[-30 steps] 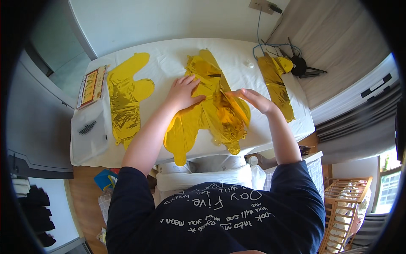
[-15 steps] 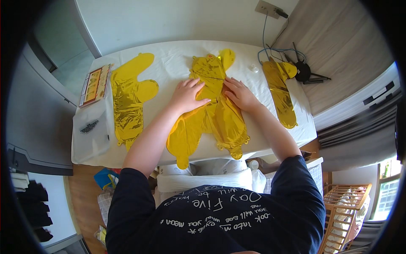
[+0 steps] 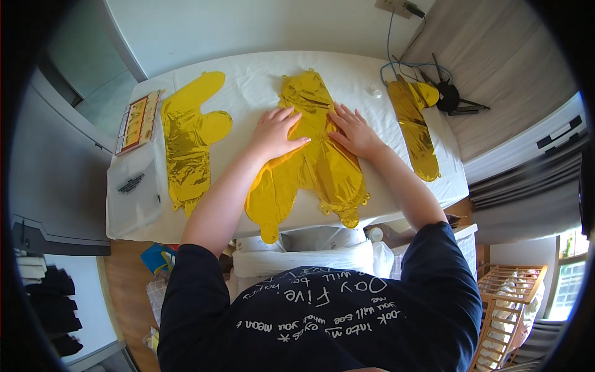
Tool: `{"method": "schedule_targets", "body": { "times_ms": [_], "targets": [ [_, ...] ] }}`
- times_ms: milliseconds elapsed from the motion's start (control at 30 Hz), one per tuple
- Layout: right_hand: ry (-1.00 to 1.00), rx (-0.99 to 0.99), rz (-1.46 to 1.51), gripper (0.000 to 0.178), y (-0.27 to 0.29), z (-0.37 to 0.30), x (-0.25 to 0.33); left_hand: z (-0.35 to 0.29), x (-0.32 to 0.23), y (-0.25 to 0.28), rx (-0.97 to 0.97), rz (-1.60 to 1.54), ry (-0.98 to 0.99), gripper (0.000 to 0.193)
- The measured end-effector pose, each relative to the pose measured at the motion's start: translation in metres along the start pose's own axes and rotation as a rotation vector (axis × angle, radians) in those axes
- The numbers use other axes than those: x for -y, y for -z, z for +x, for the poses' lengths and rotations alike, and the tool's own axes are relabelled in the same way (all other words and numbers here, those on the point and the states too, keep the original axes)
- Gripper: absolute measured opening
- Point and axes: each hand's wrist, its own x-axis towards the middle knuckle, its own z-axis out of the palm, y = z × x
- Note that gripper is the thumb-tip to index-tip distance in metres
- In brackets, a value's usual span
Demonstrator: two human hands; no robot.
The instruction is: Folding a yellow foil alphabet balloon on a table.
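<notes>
In the middle of the table lies a flat gold foil balloon (image 3: 307, 155), its two lower lobes spread toward me and its narrower top pointing away. My left hand (image 3: 276, 133) rests on its left edge, fingers stretched and thumb reaching inward across the foil. On the right edge lies my right hand (image 3: 354, 131), palm down with fingers spread. Both hands are open and hold nothing. To the left is a second flat gold balloon (image 3: 189, 149) with rounded arms. A third, creased gold balloon (image 3: 414, 130) lies at the right, its upper end folded over.
The white-covered table (image 3: 248, 80) carries a printed card packet (image 3: 137, 122) and a clear plastic bag (image 3: 133, 198) at its left. A black router (image 3: 447, 97) with cables stands at the far right, near a small clear object (image 3: 375, 92). A wooden crib (image 3: 505, 310) stands lower right.
The gold flap that stuck out at the middle balloon's upper right no longer shows there. Both hands stay on the foil with little movement, and the view has shifted slightly.
</notes>
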Motion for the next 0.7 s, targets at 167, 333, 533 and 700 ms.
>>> {"method": "schedule_targets", "body": {
  "times_ms": [167,333,533,700],
  "targets": [
    [-0.037,0.058,-0.004,0.065,-0.001,-0.001,0.000,0.001,-0.001,0.000,0.008,0.009,-0.003,0.082],
    [-0.045,0.053,-0.059,0.066,-0.005,-0.002,-0.001,0.005,0.003,-0.003,0.029,0.018,-0.010,0.081],
    [-0.005,-0.007,-0.120,0.068,-0.013,0.002,-0.002,0.011,0.016,-0.001,-0.136,-0.507,-0.066,0.072],
    [-0.032,0.012,-0.131,0.068,-0.016,-0.001,-0.007,0.003,-0.029,0.026,-0.352,-0.134,-0.325,0.034]
  ]
}}
